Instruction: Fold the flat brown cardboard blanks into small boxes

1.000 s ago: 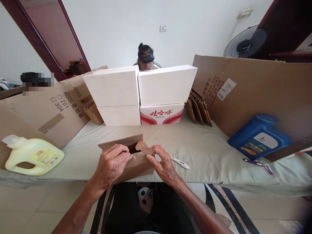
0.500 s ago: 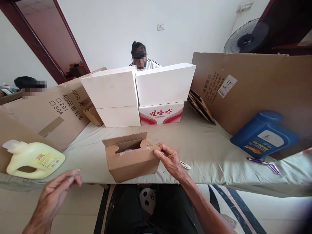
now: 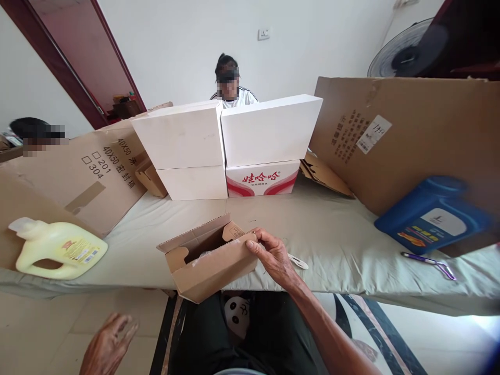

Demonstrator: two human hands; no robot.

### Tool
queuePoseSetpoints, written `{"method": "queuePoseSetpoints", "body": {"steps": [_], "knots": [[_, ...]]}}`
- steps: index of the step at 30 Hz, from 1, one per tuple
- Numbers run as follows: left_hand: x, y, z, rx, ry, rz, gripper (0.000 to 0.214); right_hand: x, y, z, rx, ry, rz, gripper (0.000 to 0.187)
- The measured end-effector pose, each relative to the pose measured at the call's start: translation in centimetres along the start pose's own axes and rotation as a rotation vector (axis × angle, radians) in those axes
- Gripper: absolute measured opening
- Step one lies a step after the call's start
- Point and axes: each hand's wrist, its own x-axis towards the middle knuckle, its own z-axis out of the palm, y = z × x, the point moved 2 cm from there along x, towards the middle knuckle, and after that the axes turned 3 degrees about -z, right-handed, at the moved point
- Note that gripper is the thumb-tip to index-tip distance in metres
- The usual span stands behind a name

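My right hand [image 3: 273, 258] pinches the upper right edge of a small brown cardboard box [image 3: 216, 268], thumb on the near wall. The box has its top open and tips toward me at the table's front edge. Inside it, some clear plastic [image 3: 203, 255] shows; the rest of its contents is hidden. Just right of my right hand lies a white box cutter [image 3: 298, 261], partly covered by the hand. My left hand [image 3: 111, 341] is low at the left, over the floor, empty, with its fingers apart and slightly blurred.
White cartons [image 3: 175, 138] are stacked at the table's back. Large cardboard sheets stand at the left [image 3: 74, 177] and right [image 3: 414, 130]. A yellow jug [image 3: 64, 250] is at left; a blue jug [image 3: 433, 219] and purple-handled tool [image 3: 427, 260] are at right. One person [image 3: 230, 83] sits opposite, another [image 3: 35, 133] at left.
My left hand has dropped lower, away from the table. The cardboard box has tilted further toward me, its left end coming nearer, with my right hand still on it.
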Motion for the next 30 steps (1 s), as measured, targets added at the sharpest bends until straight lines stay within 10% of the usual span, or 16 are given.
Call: {"method": "queuePoseSetpoints", "body": {"steps": [4,10,14,21,30], "knots": [[3.4,7.9,-0.3,-0.423,0.073,0.119,0.068,0.1,-0.4,0.5,-0.01,0.019,-0.008,0.046],[6.6,16.7,3.5,-0.603,-0.175,0.241,0.152,-0.3,0.1,-0.2,-0.066,-0.022,0.036,0.06],[7.3,17.4,4.3,-0.63,-0.186,0.33,0.157,-0.7,1.3,-1.9,-0.049,-0.189,0.127,0.097],[7.3,15.8,3.7,-0.502,-0.217,0.339,0.155,2.3,-1.9,-4.6,-0.199,-0.266,0.243,0.076],[5.0,18.5,2.0,-0.285,0.027,0.467,0.135,7.2,-9.7,1.8,-1.222,-0.467,0.048,0.044]]}}
